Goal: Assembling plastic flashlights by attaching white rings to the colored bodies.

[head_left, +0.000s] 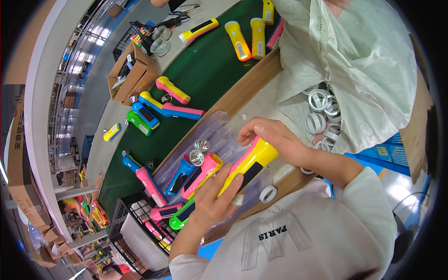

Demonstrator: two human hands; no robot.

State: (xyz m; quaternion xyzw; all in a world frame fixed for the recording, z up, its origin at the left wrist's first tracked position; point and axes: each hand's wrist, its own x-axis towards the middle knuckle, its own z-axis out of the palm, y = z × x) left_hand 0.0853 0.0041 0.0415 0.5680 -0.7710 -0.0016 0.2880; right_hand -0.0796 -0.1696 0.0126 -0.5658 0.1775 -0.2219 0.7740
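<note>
A yellow and pink flashlight with a dark panel lies slanted between my two hands. My left hand is closed around its handle. Curled over its wide head end is my right hand, which hides part of the rim. Beside my left hand, a pink flashlight and a blue flashlight lie on clear plastic. Two shiny reflectors rest at their open heads. A green flashlight is partly hidden behind my left wrist. One white ring lies near my shirt.
A green conveyor belt beyond a cardboard edge carries several coloured flashlights. At the right, a pale woven sack stands over several loose white rings. A black basket is at lower left; a cardboard box stands across the belt.
</note>
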